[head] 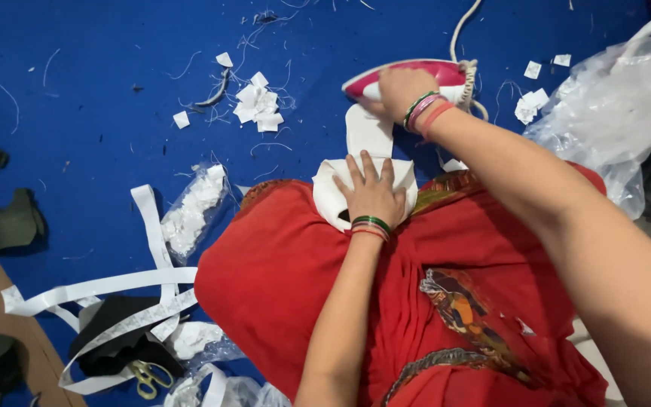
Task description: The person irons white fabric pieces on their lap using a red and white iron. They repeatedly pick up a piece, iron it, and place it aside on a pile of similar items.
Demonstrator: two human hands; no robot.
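On blue mat, white fabric strip [368, 162] runs lengthwise away from body; left hand [371, 192] flat, fingers spread, pins near end; right hand [401, 90] grips pink iron [408, 75] at far end.

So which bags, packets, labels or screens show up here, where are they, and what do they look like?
Clear plastic packet: on the blue surface left of the red cloth, oblong, filled with white scraps.
Large clear plastic bag: upper right, crumpled.
Crumpled clear plastic: bottom edge, by the gold-handled scissors.
No screens or signs.
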